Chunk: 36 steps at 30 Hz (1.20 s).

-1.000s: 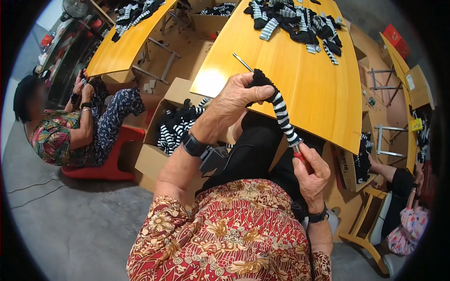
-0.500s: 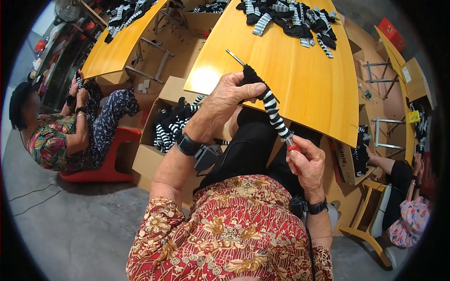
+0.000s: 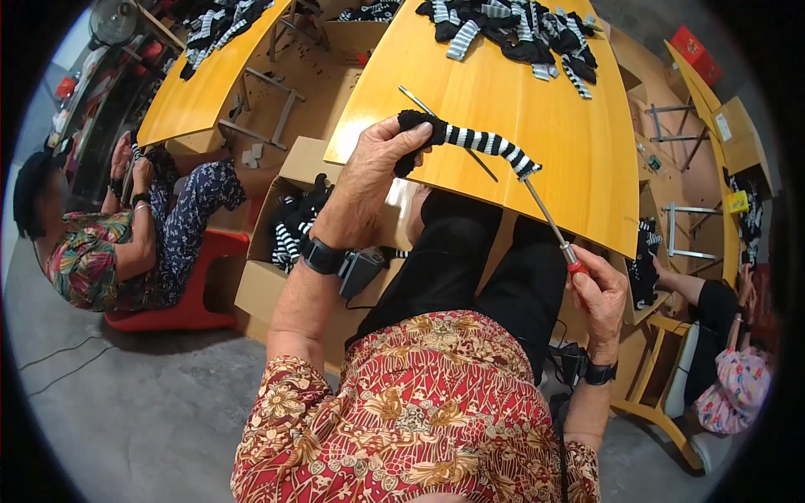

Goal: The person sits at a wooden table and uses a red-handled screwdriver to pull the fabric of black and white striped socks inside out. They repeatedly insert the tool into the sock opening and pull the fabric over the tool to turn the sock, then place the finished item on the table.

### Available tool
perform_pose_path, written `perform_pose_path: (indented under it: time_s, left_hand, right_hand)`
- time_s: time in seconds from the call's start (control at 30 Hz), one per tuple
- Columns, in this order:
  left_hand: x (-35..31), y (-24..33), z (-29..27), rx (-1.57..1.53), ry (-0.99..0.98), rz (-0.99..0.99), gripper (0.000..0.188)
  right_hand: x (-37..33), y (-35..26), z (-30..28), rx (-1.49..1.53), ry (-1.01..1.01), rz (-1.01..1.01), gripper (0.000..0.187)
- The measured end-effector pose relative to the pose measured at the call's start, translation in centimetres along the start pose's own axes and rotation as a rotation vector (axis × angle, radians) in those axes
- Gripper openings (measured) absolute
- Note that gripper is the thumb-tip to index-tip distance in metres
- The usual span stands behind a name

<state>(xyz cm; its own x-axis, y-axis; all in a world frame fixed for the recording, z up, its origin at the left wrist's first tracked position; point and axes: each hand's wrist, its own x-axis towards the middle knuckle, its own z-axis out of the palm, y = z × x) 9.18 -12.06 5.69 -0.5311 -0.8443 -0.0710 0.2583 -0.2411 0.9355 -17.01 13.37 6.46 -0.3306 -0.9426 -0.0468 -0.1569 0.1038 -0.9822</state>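
Observation:
My left hand (image 3: 390,151) is closed on the bunched black end of a knitted piece, whose black-and-white striped tube (image 3: 482,139) stretches out to the right above the table edge. My right hand (image 3: 599,289) grips the red handle of a screwdriver-like tool (image 3: 549,216) with a long metal shaft. The shaft's far end meets the striped tube's free end; whether its tip is inside or hooked on the knit, I cannot tell. A thin dark rod (image 3: 478,162) lies on the yellow table (image 3: 402,67), passing behind the tube and my left fingers.
Striped and black knitted pieces (image 3: 520,33) are heaped at the table's far side. Cardboard boxes of similar pieces stand left (image 3: 293,222) and right (image 3: 644,264) of my legs. One person (image 3: 105,243) sits at the left on a red stool (image 3: 197,293), another (image 3: 734,386) at the right.
My right hand has moved right and slightly down with the tool, and most of its shaft now shows outside the striped tube. The tube has swung up toward level; my left hand shifted slightly left.

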Motion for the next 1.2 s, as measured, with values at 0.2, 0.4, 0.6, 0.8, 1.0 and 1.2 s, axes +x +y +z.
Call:
perform_pose_path:
  time_s: [0.2, 0.4, 0.6, 0.8, 1.0, 1.2]
  left_hand:
    - [-0.1, 0.4, 0.6, -0.050, 0.018, 0.101, 0.019]
    - [-0.2, 1.5, -1.8, 0.087, 0.064, 0.151, 0.017]
    - [-0.6, 1.4, 1.6, -0.036, -0.058, 0.028, 0.018]
    - [0.4, 0.4, 0.7, -0.328, -0.040, -0.057, 0.019]
    - [1.5, -0.9, -0.7, -0.496, 0.041, -0.081, 0.020]
    - [1.5, -1.3, -0.5, -0.513, 0.046, -0.120, 0.020]
  right_hand:
    - [-0.3, 0.4, -0.2, -0.064, -0.101, 0.036, 0.032]
    - [-0.7, 0.9, -3.1, 0.050, -0.014, 0.123, 0.032]
    - [-0.4, -1.4, -0.2, 0.168, -0.048, 0.032, 0.036]
    - [-2.5, -0.1, -0.7, 0.349, -0.017, 0.030, 0.038]
    - [-4.6, 1.1, -1.6, 0.322, -0.120, 0.135, 0.036]
    - [-4.6, 1.4, -0.7, 0.346, -0.156, 0.145, 0.035]
